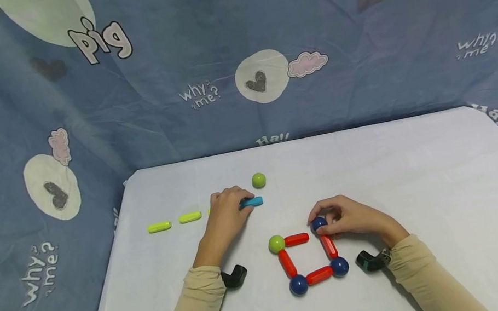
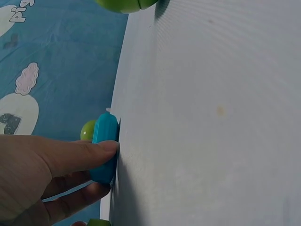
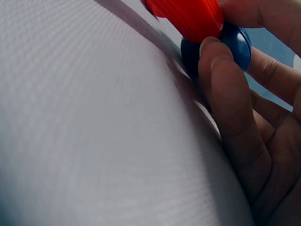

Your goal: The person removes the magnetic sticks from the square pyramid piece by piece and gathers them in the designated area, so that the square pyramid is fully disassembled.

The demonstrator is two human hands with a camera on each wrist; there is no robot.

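My left hand [image 1: 226,212] pinches a light blue stick [image 1: 253,201] between thumb and fingers at the table's far side. A frame of red sticks and balls lies before me: a green ball [image 1: 277,244] and dark blue balls at the corners. My right hand [image 1: 352,215] grips the dark blue ball [image 1: 318,222] at its far right corner, where a red stick [image 1: 328,246] meets it. In the right wrist view, fingers wrap that ball [image 3: 240,44] beside the red stick [image 3: 195,19]. The top red stick [image 1: 296,239] extends from the green ball, its free end short of the held ball.
A loose green ball [image 1: 259,180] sits just beyond the light blue stick. Yellow-green sticks [image 1: 190,217] lie in a row left of my left hand, one partly hidden behind it. White cloth covers the table [image 1: 432,173]; a printed blue curtain [image 1: 207,29] hangs behind.
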